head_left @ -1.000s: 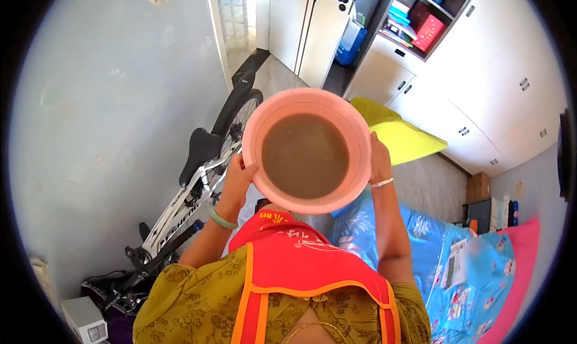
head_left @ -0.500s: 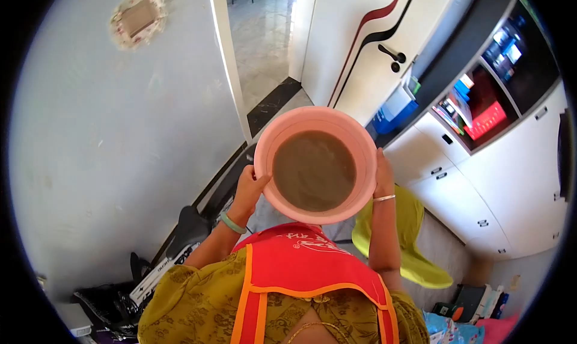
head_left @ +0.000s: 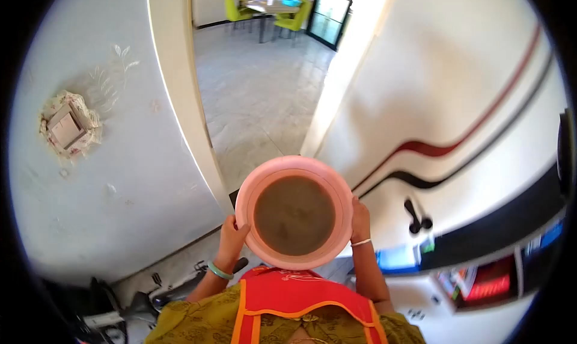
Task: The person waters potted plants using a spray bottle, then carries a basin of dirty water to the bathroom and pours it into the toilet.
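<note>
A round pink basin (head_left: 245, 224) holds murky brown liquid (head_left: 294, 215) and is carried level in front of my body. My left hand (head_left: 232, 240) grips its left rim, the thumb over the edge; a green bangle circles that wrist. On the opposite side my right hand (head_left: 360, 221) is closed on the rim, with a pale bangle below it. The fingers under the basin are hidden. Below it shows my red apron (head_left: 300, 290).
An open doorway leads to a tiled floor (head_left: 258, 97) with a table (head_left: 273, 7) and green chairs. The white door (head_left: 457, 103) with a black handle (head_left: 415, 216) stands right. A bicycle (head_left: 141, 305) lies low left; shelves (head_left: 493, 281) are low right.
The view has swung toward the doorway, which now shows wider ahead. The bed and yellow-green chair nearby have left view. Both hands still hold the basin, now lower in the picture.
</note>
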Action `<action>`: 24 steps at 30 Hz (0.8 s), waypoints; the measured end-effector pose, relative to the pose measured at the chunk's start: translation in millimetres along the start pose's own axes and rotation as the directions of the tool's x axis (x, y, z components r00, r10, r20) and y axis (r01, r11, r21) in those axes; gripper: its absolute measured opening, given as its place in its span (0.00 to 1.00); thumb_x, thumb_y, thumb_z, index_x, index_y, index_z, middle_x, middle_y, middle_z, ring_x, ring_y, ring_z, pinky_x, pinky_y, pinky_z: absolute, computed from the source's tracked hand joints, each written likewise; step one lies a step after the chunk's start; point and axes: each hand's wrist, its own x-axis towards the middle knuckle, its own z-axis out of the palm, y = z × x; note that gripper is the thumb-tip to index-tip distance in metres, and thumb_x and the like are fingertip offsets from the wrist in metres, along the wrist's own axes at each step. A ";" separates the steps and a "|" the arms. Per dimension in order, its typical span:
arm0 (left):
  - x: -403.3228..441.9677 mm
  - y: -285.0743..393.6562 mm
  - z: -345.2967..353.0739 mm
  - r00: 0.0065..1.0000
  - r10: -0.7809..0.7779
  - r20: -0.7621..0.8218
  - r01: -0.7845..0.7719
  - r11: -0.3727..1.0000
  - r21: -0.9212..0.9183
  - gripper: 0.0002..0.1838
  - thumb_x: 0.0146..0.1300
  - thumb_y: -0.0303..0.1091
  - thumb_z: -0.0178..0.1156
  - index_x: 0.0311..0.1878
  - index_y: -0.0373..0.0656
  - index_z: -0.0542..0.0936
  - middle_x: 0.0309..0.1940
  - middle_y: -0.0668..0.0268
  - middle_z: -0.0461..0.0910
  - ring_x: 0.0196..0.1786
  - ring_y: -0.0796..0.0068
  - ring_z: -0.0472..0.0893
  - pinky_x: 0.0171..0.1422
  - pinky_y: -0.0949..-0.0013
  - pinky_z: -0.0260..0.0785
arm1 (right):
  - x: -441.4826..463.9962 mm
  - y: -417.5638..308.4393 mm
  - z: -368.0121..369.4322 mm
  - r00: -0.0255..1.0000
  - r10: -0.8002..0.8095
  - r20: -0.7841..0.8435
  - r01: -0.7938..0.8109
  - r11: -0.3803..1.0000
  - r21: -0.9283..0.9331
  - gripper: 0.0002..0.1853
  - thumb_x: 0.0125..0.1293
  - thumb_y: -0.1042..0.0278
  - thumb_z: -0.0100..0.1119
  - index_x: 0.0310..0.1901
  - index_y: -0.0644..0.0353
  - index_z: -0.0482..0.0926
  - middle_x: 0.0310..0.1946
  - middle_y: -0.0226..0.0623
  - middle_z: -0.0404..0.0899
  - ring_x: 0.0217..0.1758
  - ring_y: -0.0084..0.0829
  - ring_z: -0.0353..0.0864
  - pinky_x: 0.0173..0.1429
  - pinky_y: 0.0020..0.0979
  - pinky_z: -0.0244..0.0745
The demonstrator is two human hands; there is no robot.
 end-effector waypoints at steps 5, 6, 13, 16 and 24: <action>99.0 43.3 51.9 0.995 0.065 -0.080 -0.057 0.994 0.090 0.15 0.51 0.29 0.57 0.39 0.29 0.71 0.31 0.59 0.75 0.33 0.73 0.74 0.37 0.70 0.68 | 137.9 -24.9 29.2 0.984 -0.108 0.142 0.140 0.961 -0.240 0.25 0.69 0.56 0.36 0.27 0.72 0.72 0.22 0.41 0.75 0.26 0.31 0.69 0.35 0.38 0.66; 127.0 45.3 57.5 0.994 0.051 -0.100 -0.043 0.996 0.079 0.14 0.51 0.29 0.57 0.38 0.29 0.71 0.30 0.58 0.76 0.33 0.73 0.75 0.37 0.70 0.68 | 167.7 -27.2 43.7 0.981 -0.106 0.163 0.144 0.959 -0.243 0.25 0.69 0.56 0.36 0.27 0.72 0.72 0.22 0.41 0.75 0.26 0.31 0.69 0.35 0.38 0.66; 269.8 92.8 97.8 0.963 0.091 -0.255 -0.062 0.991 0.120 0.15 0.50 0.29 0.57 0.38 0.28 0.72 0.30 0.56 0.76 0.33 0.70 0.76 0.37 0.69 0.68 | 344.7 -35.4 123.1 0.974 -0.011 0.228 0.015 1.000 -0.018 0.25 0.68 0.55 0.36 0.31 0.73 0.72 0.23 0.42 0.75 0.27 0.29 0.68 0.36 0.36 0.66; 334.9 89.0 109.3 0.952 0.123 -0.279 -0.084 0.985 0.147 0.15 0.48 0.30 0.58 0.37 0.29 0.72 0.29 0.54 0.76 0.32 0.68 0.76 0.37 0.66 0.68 | 417.6 -35.4 158.7 0.970 -0.063 0.235 0.059 0.998 0.022 0.25 0.68 0.55 0.36 0.29 0.73 0.73 0.25 0.43 0.76 0.28 0.29 0.70 0.36 0.36 0.67; 507.1 141.3 126.4 0.946 0.115 -0.304 -0.083 0.990 0.116 0.14 0.51 0.30 0.57 0.37 0.30 0.71 0.30 0.58 0.75 0.32 0.73 0.75 0.35 0.69 0.68 | 600.3 -57.5 257.4 0.874 -0.271 0.404 0.307 0.951 -0.025 0.25 0.69 0.55 0.35 0.27 0.72 0.73 0.25 0.42 0.77 0.26 0.33 0.74 0.34 0.39 0.67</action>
